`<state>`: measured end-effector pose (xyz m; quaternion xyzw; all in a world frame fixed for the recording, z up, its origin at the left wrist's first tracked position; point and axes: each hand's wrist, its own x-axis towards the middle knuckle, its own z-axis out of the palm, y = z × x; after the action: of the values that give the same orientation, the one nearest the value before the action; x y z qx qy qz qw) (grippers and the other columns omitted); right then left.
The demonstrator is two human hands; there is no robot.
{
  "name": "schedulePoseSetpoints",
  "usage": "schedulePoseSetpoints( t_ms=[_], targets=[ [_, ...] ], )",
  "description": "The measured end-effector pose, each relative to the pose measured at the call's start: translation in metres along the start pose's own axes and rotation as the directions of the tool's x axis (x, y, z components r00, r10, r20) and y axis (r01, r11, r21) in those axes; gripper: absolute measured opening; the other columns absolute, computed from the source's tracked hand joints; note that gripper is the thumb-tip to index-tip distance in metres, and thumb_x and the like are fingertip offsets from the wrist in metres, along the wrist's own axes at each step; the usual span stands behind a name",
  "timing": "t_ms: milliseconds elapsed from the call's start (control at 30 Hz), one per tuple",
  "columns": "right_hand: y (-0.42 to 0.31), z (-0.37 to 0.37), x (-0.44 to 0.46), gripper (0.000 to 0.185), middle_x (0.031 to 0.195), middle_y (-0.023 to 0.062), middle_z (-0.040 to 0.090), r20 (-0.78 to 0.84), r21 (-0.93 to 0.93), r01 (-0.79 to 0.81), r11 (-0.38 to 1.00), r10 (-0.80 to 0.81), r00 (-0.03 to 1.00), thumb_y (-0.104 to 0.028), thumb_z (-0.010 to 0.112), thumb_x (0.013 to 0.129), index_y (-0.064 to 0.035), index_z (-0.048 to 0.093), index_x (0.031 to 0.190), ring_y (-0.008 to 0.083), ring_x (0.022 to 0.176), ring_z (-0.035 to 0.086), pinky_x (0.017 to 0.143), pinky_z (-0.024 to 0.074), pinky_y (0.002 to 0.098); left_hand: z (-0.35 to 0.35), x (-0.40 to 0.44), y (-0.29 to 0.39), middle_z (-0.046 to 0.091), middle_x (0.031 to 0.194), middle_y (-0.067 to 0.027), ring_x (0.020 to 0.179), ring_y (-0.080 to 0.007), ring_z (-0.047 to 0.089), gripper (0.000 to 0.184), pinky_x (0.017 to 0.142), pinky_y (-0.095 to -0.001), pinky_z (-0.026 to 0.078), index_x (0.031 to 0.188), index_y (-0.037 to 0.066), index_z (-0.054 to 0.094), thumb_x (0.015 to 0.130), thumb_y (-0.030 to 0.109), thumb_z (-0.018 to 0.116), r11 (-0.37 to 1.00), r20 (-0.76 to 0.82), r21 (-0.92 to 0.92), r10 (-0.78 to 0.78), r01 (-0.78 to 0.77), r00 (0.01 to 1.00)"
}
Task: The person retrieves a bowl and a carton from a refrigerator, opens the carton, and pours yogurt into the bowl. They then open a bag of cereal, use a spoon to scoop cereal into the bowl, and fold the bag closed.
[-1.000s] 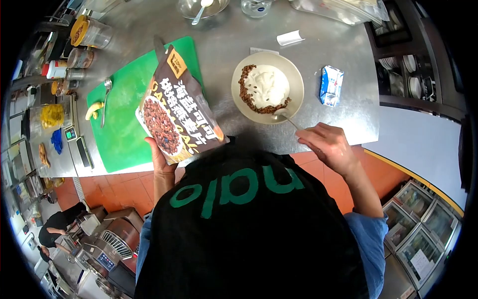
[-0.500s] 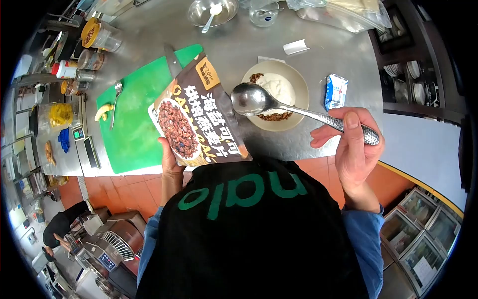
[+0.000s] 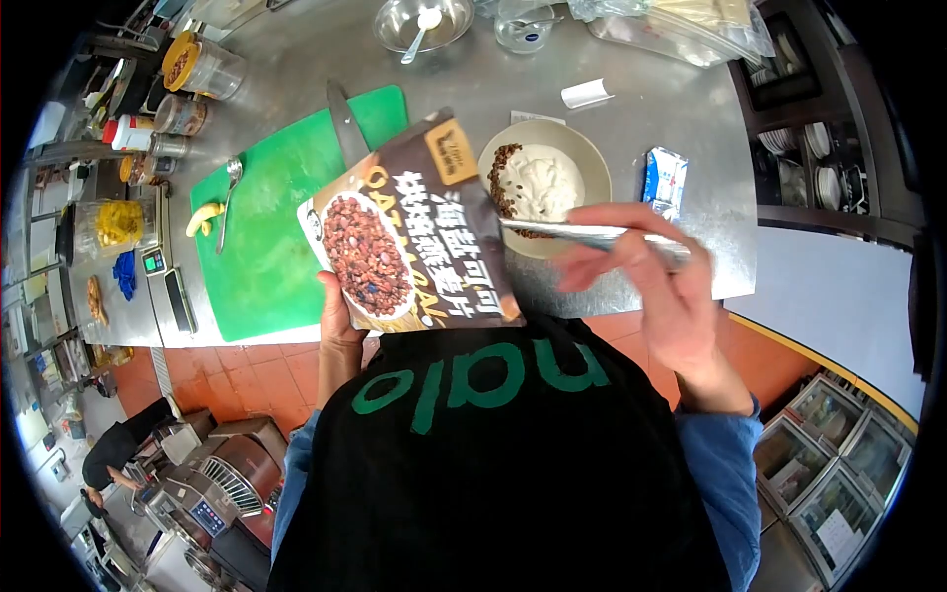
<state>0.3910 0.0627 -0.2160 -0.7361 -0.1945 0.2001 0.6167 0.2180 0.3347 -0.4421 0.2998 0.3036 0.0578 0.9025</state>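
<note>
My left hand point(image 3: 338, 318) grips the lower left edge of a brown granola bag point(image 3: 459, 247), its thumb lying on the front. The bag leans to the right above the counter. In my right hand point(image 3: 676, 296), blurred by motion, is a metal spoon point(image 3: 597, 235) with a hammered handle. The spoon points left and its head is hidden at the bag's right side; whether it is inside or behind cannot be told. Just beyond, a beige bowl point(image 3: 595, 163) holds white, creamy yogurt point(image 3: 543, 185) with brown granola point(image 3: 500, 176) along its left and lower edge.
A green cutting board point(image 3: 266, 266) lies on the left with a knife point(image 3: 345, 123), a small spoon point(image 3: 229, 202) and a banana piece point(image 3: 205, 217). Jars point(image 3: 212, 71) and a scale point(image 3: 155, 261) stand farther left. Behind are a metal bowl point(image 3: 390, 39) and a blue-white packet point(image 3: 666, 183).
My right hand has moved left, bringing the spoon's head out of sight at the bag. The bag has shifted slightly right, and more granola shows at the bowl's left side.
</note>
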Motion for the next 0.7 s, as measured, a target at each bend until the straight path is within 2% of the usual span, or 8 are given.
schedulePoseSetpoints(
  t_ms=[67, 133, 233, 300, 400, 567, 633, 700],
  targets=[
    [0.021, 0.002, 0.002, 0.032, 0.083, 0.0159, 0.064, 0.202, 0.204, -0.147, 0.968, 0.105, 0.974, -0.011, 0.039, 0.096, 0.0075, 0.05, 0.12, 0.0163, 0.07, 0.061, 0.067, 0.0485, 0.0256, 0.009, -0.002, 0.003, 0.045, 0.135, -0.011, 0.119, -0.0266, 0.047, 0.086, 0.099, -0.0425, 0.041, 0.138, 0.005, 0.031, 0.078, 0.064, 0.053, 0.999, 0.018, 0.016, -0.03, 0.03, 0.999],
    [0.01, -0.018, 0.024, 0.029, 0.082, 0.0097, 0.065, 0.476, -0.121, -0.138, 0.983, 0.179, 0.861, -0.006, 0.042, 0.093, 0.0004, 0.055, 0.118, 0.0112, 0.069, 0.059, 0.06, 0.0466, 0.0244, 0.02, -0.005, 0.006, 0.045, 0.135, -0.0112, 0.119, -0.0266, 0.047, 0.086, 0.099, -0.0425, 0.041, 0.138, 0.005, 0.031, 0.079, 0.063, 0.053, 0.997, 0.037, 0.042, -0.063, 0.062, 0.997],
    [0.043, -0.021, 0.032, 0.023, 0.075, 0.0068, 0.061, 0.465, -0.202, 0.297, 0.933, -0.176, 0.868, 0.001, 0.053, 0.083, -0.0023, 0.062, 0.104, 0.0155, 0.066, 0.059, 0.055, 0.0456, 0.0264, 0.035, -0.008, 0.01, 0.045, 0.135, -0.0114, 0.119, -0.0267, 0.048, 0.085, 0.099, -0.0424, 0.041, 0.138, 0.005, 0.031, 0.079, 0.063, 0.053, 0.991, 0.066, 0.079, -0.112, 0.107, 0.991],
    [0.05, -0.016, 0.039, 0.02, 0.068, 0.0064, 0.055, 0.614, -0.477, 0.786, 0.392, -0.492, 0.618, 0.002, 0.061, 0.067, -0.003, 0.061, 0.086, 0.0225, 0.062, 0.057, 0.051, 0.0443, 0.0316, 0.043, -0.009, 0.011, 0.045, 0.134, -0.0115, 0.119, -0.0267, 0.048, 0.085, 0.099, -0.0424, 0.041, 0.138, 0.005, 0.031, 0.079, 0.062, 0.053, 0.986, 0.079, 0.098, -0.143, 0.136, 0.987],
    [0.038, -0.008, 0.037, 0.019, 0.066, 0.0057, 0.051, 0.57, -0.344, 0.783, 0.518, -0.548, 0.612, 0.001, 0.061, 0.058, -0.0037, 0.057, 0.077, 0.0258, 0.062, 0.055, 0.05, 0.0431, 0.0367, 0.051, -0.013, 0.012, 0.045, 0.134, -0.0117, 0.119, -0.0268, 0.048, 0.084, 0.099, -0.0424, 0.041, 0.138, 0.005, 0.031, 0.08, 0.061, 0.053, 0.98, 0.083, 0.12, -0.172, 0.162, 0.982],
    [0.049, -0.018, 0.035, 0.007, 0.075, 0.0085, 0.062, 0.597, -0.098, 0.533, 0.84, -0.379, 0.707, 0.0, 0.055, 0.076, -0.0003, 0.059, 0.083, 0.0231, 0.057, 0.06, 0.05, 0.046, 0.0307, 0.048, -0.012, 0.007, 0.045, 0.134, -0.0132, 0.118, -0.0272, 0.049, 0.077, 0.098, -0.0422, 0.042, 0.138, 0.004, 0.032, 0.084, 0.055, 0.053, 0.987, 0.057, 0.035, -0.162, 0.16, 0.985],
    [0.063, -0.024, 0.023, 0.016, 0.081, 0.0118, 0.065, 0.374, 0.0, -0.24, 0.971, 0.223, 0.9, -0.006, 0.048, 0.088, 0.0038, 0.06, 0.087, 0.02, 0.054, 0.061, 0.047, 0.0466, 0.0265, 0.042, -0.009, 0.005, 0.045, 0.134, -0.0132, 0.118, -0.0272, 0.049, 0.076, 0.098, -0.0422, 0.042, 0.138, 0.004, 0.032, 0.084, 0.054, 0.053, 0.989, 0.044, 0.038, -0.142, 0.14, 0.989],
    [0.067, -0.026, 0.018, 0.02, 0.082, 0.0129, 0.065, 0.251, 0.187, -0.245, 0.951, 0.194, 0.948, -0.008, 0.045, 0.09, 0.0055, 0.06, 0.088, 0.0193, 0.054, 0.061, 0.045, 0.0466, 0.0258, 0.037, -0.004, 0.006, 0.045, 0.134, -0.0132, 0.118, -0.0271, 0.049, 0.075, 0.098, -0.0421, 0.042, 0.138, 0.004, 0.032, 0.085, 0.053, 0.053, 0.994, 0.02, 0.048, -0.099, 0.098, 0.995]
  ],
)
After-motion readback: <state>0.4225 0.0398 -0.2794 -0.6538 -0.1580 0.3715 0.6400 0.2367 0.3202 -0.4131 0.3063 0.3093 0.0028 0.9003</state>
